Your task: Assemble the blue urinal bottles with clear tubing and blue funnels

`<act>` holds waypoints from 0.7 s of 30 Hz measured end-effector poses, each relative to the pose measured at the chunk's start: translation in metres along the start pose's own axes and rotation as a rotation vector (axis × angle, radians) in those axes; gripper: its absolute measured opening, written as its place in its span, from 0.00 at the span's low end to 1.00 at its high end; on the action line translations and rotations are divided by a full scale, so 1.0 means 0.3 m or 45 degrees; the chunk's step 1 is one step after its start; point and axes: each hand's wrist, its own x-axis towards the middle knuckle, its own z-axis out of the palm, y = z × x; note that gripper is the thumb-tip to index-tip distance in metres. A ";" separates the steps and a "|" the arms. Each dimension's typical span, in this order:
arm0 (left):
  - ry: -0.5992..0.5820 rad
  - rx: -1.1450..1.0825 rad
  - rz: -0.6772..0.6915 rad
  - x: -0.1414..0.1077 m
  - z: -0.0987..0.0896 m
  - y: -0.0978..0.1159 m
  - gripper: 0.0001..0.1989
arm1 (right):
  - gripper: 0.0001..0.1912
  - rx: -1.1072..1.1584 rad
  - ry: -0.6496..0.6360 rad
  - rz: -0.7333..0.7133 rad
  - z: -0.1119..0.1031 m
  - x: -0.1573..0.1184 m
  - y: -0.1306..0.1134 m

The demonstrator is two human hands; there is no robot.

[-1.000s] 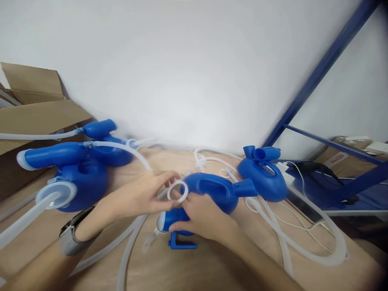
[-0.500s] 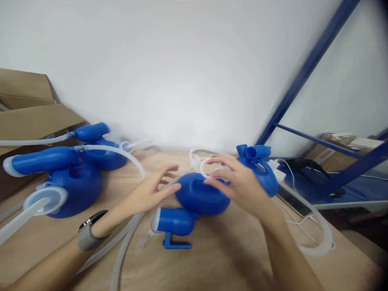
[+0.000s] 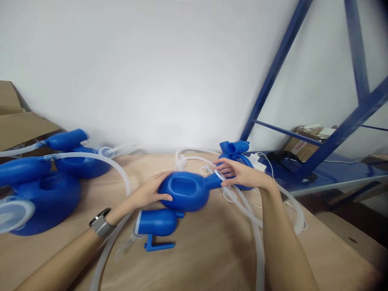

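A blue plastic urinal bottle (image 3: 184, 192) lies on its side on the table, its neck pointing right. My left hand (image 3: 154, 190) grips its left end, thumb in front and fingers behind. At the mouth of the neck, my right hand (image 3: 238, 173) closes thumb and fingers around the end, where a whitish ring (image 3: 219, 175) shows. Just in front of the bottle lies a blue tubular spout piece (image 3: 157, 222) with a pale rim. A blue L-shaped handle (image 3: 159, 245) sits below that piece.
More blue bottles with hoses stand at left (image 3: 48, 198) and behind my right hand (image 3: 233, 149). Translucent hoses (image 3: 257, 242) curl over the wooden table (image 3: 206, 258). A cardboard box (image 3: 27, 125) is at far left, a blue metal frame (image 3: 279, 60) at right.
My left hand has taken hold of the bottle, whose neck now shows to the right. My right hand has moved onto the neck's end. The view has swung right.
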 end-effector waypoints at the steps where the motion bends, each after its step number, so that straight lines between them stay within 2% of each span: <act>1: -0.014 0.003 -0.017 -0.007 -0.020 -0.012 0.47 | 0.45 0.006 -0.005 -0.006 0.010 0.015 0.003; 5: -0.079 0.060 -0.118 -0.030 -0.098 -0.058 0.49 | 0.38 -0.041 -0.011 -0.075 0.054 0.059 -0.014; 9: -0.070 0.089 -0.145 -0.041 -0.145 -0.088 0.50 | 0.37 -0.158 0.072 -0.154 0.102 0.092 -0.056; 13: -0.082 0.068 -0.135 -0.046 -0.166 -0.103 0.50 | 0.37 -0.299 0.107 -0.206 0.136 0.111 -0.077; 21: -0.086 0.080 -0.116 -0.053 -0.171 -0.119 0.50 | 0.32 -0.244 0.114 -0.196 0.145 0.123 -0.072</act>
